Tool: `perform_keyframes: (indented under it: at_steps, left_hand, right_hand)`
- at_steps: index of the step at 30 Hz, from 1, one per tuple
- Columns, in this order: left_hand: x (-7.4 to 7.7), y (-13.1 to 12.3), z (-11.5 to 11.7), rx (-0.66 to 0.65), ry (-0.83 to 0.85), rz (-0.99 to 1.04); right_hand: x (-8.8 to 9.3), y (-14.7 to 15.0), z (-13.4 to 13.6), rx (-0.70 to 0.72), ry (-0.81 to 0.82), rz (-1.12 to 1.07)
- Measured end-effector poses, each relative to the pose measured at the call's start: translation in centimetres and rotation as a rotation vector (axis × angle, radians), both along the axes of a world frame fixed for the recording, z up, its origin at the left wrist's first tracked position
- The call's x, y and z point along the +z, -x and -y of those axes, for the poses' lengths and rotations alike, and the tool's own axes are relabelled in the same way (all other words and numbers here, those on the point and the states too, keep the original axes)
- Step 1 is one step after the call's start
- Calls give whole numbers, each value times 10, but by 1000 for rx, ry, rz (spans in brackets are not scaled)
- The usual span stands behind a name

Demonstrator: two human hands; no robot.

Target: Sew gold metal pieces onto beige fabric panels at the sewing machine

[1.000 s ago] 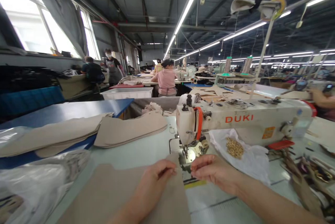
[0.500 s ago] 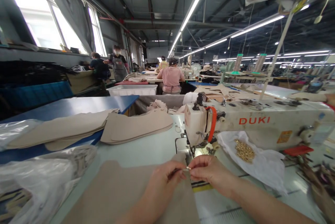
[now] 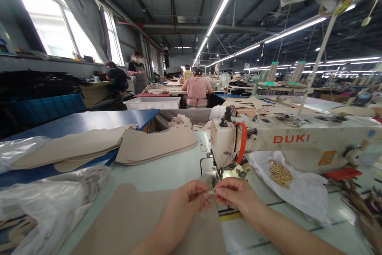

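Note:
Just in front of the needle area of a white sewing machine, my two hands meet fingertip to fingertip. My left hand is closed in a pinch on a small pale strip. Opposite it, the thumb and fingers of my right hand pinch a tiny gold metal piece, mostly covered by the fingertips. The strip and the metal piece touch or nearly touch. Beneath my left hand lies a large beige fabric panel, its far right corner near the presser foot.
Right of the needle, a white plastic bag bears a heap of gold metal pieces. Stacked beige panels lie behind the fabric. Clear plastic bags are at left. A person in pink sits further ahead.
My left fingers have shifted slightly and spread a little, showing more of the pale strip. Both hands stay together at the same place. The view has moved very slightly.

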State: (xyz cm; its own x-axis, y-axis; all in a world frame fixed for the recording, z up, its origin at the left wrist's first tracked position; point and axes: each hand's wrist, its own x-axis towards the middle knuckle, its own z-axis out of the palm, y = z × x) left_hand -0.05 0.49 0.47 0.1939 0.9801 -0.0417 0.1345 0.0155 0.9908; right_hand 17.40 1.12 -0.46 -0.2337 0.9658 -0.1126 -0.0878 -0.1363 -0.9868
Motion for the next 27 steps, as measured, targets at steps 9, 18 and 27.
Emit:
perform_keyframes:
  at_steps: [9,18,27]
  left_hand:
    - [1,3,2,-120,125,206]
    - [-6,2,7,-205,155,294]
    - [-11,0,7,-202,129,260]
  right_hand:
    - [-1,4,7,118,204,-318]
    - [-7,1,8,115,-36,-92]
    - [-21,5,1,239,-38,-52]
